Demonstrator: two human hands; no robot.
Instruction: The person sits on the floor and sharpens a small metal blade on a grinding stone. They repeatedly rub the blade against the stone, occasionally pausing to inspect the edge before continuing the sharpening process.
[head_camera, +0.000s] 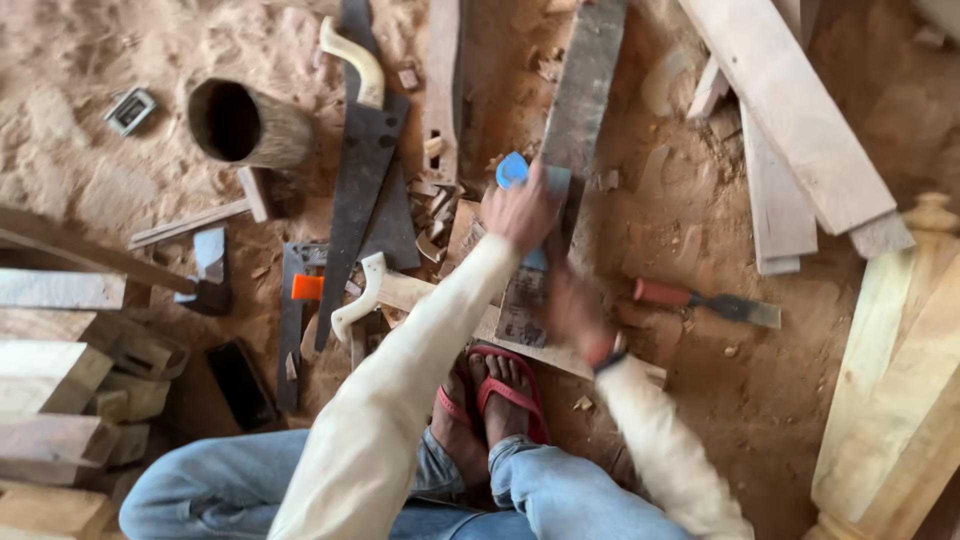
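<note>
- Jeans-clad knees (560, 495) fill the bottom of the frame, with my feet in red sandals (500, 395) just above them on the sawdust.
- My left hand (520, 212), at frame centre, is closed around a blue-handled tool (512, 170) and presses on a dark plank (580, 90) that runs up toward the top edge.
- My right hand (578, 315), lower and right of centre, is blurred; it seems to rest flat on a worn, dark-marked strip of wood (522, 305), but I cannot tell whether the fingers grip anything.
- That strip lies across a pale board (410, 292) just above my feet.
- Right of my right hand, a red-handled chisel (705, 302) lies on the ground, apart from it.
- Left of centre, a handsaw (360, 180) with a cream handle lies diagonally; a second cream handle (358, 295) shows below it.
- Upper left holds a hollow wooden cylinder (245, 125) on its side.
- Pale planks (790, 120) lean at upper right, stacked wood blocks (60, 400) at lower left.
</note>
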